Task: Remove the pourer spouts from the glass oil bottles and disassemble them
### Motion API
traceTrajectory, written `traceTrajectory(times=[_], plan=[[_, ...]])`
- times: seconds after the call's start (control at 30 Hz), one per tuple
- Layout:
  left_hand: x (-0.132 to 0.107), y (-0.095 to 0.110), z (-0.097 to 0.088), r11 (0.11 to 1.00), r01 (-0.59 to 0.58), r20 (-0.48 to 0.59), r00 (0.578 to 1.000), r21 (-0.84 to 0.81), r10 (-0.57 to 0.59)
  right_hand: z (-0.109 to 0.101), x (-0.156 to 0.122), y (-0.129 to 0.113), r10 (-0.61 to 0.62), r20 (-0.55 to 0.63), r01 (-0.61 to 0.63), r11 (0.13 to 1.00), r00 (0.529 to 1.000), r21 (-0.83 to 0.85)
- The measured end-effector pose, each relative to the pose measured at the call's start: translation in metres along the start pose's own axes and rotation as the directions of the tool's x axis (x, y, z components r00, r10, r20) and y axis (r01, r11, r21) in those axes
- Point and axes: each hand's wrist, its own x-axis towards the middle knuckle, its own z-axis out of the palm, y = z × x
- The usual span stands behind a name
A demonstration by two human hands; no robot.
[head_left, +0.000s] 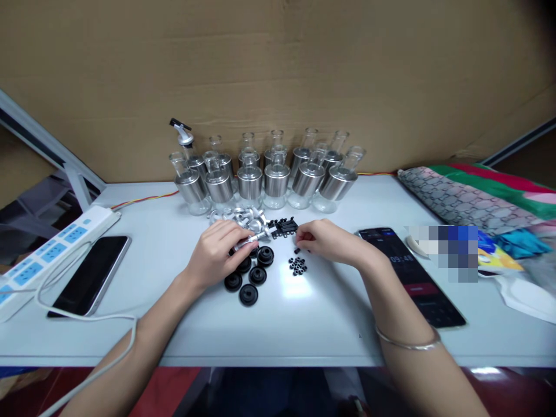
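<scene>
Mostly hidden, a metal spout (257, 236) is gripped by the left hand (217, 252); whether anything is pinched by the curled right hand (325, 240) cannot be told.

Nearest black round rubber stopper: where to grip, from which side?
Likely across the outer rim of the black round rubber stopper, coming from above: it lies flat on the white table, and its near side is free of the other stoppers.
</scene>
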Motion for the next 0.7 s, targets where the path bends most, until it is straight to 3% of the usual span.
traceTrajectory(times=[0.37, 0.7], plan=[[-0.0012, -0.0004, 0.0007, 1.000, 0.004, 0.009, 1.000, -0.006, -0.004, 0.0004, 0.0003, -0.0005, -0.109, 0.067, 0.102, 0.990, 0.992, 0.098], [-0.0008, 0.0000, 0.0004, 1.000, -0.005, 0.010, 1.000, -0.005, 0.005, 0.0043, 0.0024, -0.0025, -0.051, 0.094, 0.037, 0.989, 0.994, 0.144]])
